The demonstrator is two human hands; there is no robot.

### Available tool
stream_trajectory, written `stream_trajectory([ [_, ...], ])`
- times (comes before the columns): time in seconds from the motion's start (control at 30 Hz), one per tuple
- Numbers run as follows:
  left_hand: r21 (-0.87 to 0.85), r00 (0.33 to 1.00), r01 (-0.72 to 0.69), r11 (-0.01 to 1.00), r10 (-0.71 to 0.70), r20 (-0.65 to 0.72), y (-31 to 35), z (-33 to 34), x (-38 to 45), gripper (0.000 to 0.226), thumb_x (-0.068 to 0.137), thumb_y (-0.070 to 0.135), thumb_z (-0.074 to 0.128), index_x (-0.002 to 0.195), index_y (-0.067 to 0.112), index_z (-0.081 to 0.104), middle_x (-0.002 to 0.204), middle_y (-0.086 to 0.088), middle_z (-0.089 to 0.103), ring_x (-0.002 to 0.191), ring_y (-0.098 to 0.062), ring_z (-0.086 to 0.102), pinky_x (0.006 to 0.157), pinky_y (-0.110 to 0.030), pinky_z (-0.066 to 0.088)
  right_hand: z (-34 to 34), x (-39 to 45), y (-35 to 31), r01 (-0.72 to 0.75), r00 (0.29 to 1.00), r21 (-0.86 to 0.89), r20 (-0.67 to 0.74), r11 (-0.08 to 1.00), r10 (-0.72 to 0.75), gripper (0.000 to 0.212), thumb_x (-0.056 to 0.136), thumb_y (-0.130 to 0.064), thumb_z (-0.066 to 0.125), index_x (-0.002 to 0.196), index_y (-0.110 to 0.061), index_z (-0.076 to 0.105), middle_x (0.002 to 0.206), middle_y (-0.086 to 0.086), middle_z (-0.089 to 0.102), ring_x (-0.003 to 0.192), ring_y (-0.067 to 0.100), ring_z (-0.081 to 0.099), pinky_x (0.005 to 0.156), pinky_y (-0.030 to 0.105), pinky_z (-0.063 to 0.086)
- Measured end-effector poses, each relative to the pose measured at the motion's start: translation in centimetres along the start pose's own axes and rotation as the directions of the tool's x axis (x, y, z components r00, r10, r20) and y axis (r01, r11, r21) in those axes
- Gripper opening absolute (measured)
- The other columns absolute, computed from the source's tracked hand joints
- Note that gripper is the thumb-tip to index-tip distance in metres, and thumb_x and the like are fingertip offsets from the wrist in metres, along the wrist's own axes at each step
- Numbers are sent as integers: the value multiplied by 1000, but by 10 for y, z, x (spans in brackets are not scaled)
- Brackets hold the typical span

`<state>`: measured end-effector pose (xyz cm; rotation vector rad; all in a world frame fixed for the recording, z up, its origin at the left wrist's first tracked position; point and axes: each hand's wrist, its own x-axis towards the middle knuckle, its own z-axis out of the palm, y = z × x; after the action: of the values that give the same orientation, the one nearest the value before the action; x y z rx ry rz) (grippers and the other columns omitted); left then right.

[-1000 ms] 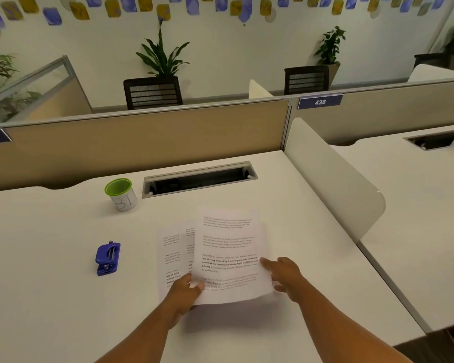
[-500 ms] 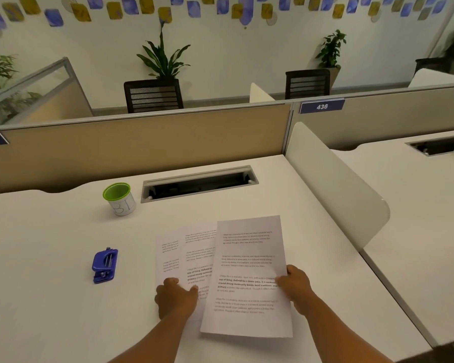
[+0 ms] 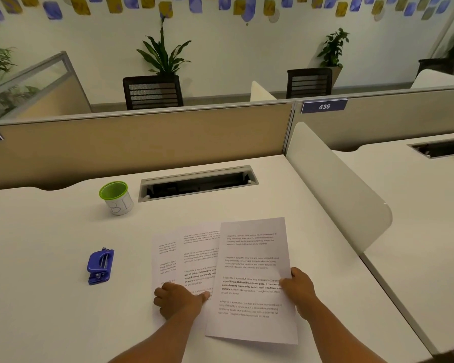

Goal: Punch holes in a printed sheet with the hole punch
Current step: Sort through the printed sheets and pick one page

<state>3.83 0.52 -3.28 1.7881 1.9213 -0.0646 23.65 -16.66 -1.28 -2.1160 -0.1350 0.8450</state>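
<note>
Several printed sheets lie fanned out on the white desk (image 3: 50, 258). The top printed sheet (image 3: 252, 263) is furthest right, and my right hand (image 3: 298, 286) grips its right edge. My left hand (image 3: 178, 299) rests palm down on the lower sheets (image 3: 194, 252), fingers curled, its thumb touching the top sheet's left edge. A blue hole punch (image 3: 100, 265) sits alone on the desk, well left of both hands.
A white cup with a green rim (image 3: 116, 197) stands behind the punch. A cable slot (image 3: 198, 183) is cut into the desk's back. A tan partition (image 3: 142, 142) runs behind, and a white divider panel (image 3: 336, 187) borders the desk's right side.
The top sheet has slid right and toward me, off the stack. My right hand moved from flat on the paper to gripping its right edge. My left hand now presses the lower sheets.
</note>
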Motion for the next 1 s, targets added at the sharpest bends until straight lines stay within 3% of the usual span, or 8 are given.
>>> stream_trajectory([
  [0.23,-154,994,53,987,-37,102,6,0,5,97,54,39,94,122,-1,37,125,-20,41,109,-31,53,86,-38,52,-2,2,-2,-5,1000,27,-31,1000,5,19,88,-5,50,103,-15,56,102,6,66,87,27,67,77,43,59],
  [0.37,-260,985,33,965,12,170,4,1,9,59,71,29,85,114,4,54,117,-14,61,95,-29,62,80,-37,56,-2,4,-2,-2,1000,17,-6,1000,2,20,87,-4,48,101,-15,57,102,6,66,88,27,66,80,44,59],
  [0.43,-314,989,-6,950,53,141,1,-2,14,41,86,30,69,119,8,58,119,-12,66,100,-30,64,86,-38,55,-2,5,-2,-4,1000,12,-1,1000,4,22,86,-4,47,103,-14,57,102,6,66,89,28,66,81,45,59],
  [0.6,-433,998,-57,900,46,-37,7,-34,33,41,98,29,48,133,10,50,127,-16,62,111,-37,60,88,-41,48,-1,6,-3,-16,999,5,-29,1000,16,24,87,-6,44,106,-12,58,104,8,65,90,28,65,77,41,57],
  [0.7,-551,984,-170,817,106,-146,20,-61,49,37,100,32,46,129,11,52,126,-16,62,113,-38,58,89,-43,46,4,6,-5,-18,1000,4,-23,1000,18,25,87,-6,44,107,-12,57,105,8,65,89,28,65,73,39,57],
  [0.83,-674,929,-368,641,224,-295,37,-94,59,35,101,37,44,126,15,53,123,-11,62,103,-26,59,78,-35,47,15,5,-13,-5,1000,19,-2,1000,5,24,88,-6,45,107,-12,58,106,8,66,88,26,64,72,38,56],
  [1.0,-889,951,-273,369,245,-190,53,-118,55,23,99,38,51,115,25,59,101,6,68,96,-20,67,65,-26,52,27,6,-21,9,999,14,33,1000,-10,24,88,-7,46,108,-12,58,106,8,66,92,29,66,83,46,58],
])
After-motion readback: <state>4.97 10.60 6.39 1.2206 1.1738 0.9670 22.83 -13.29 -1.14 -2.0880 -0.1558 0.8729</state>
